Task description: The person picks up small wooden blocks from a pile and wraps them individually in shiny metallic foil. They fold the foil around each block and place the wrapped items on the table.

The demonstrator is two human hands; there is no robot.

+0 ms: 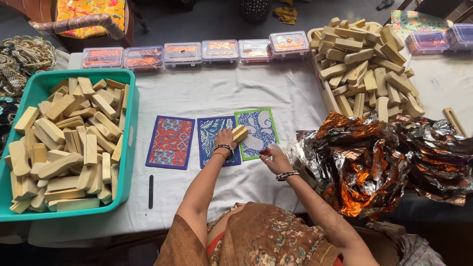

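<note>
Head view: the left hand [225, 138] holds a wooden block [240, 133] over the green-edged mat [257, 133] (3 mats lie side by side on the bench [221, 91]), while the right hand [272, 157], fingers loosely curled, pins that mat's corner beside the foil [374, 157].

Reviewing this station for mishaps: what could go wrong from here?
1. The left hand holds a wooden block over the green-bordered printed sheet; the three sheets lie edge to edge, so a nudge might shift the blue sheet too.
2. The heap of blocks on the right is stacked high and could spill.
3. The crinkled foil by the right hand may snag a bangle.
</note>
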